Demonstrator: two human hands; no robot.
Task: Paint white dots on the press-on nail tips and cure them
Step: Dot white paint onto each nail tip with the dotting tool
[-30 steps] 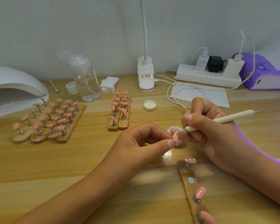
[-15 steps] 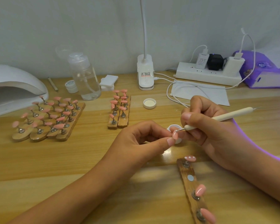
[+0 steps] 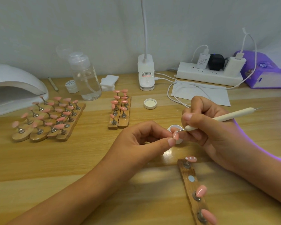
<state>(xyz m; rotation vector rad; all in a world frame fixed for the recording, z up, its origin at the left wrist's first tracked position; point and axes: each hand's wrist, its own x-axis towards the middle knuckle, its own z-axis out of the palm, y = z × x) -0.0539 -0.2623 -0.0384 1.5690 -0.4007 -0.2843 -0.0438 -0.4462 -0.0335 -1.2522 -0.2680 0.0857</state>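
Note:
My left hand pinches a pink nail tip between thumb and fingers, just above a small white paint pot. My right hand grips a white dotting pen whose metal point touches the top of that nail. Below lies a wooden holder strip with a dotted pink nail at its far end, one bare magnet and two plain pink nails nearer me.
A white curing lamp stands at the far left. Wooden holders full of pink nails and a smaller pair of holders sit mid-table. A clear pump bottle, pot lid, desk lamp base, power strip and purple box line the back.
The pen point has shifted slightly on the held nail; both hands stay almost where they were above the paint pot.

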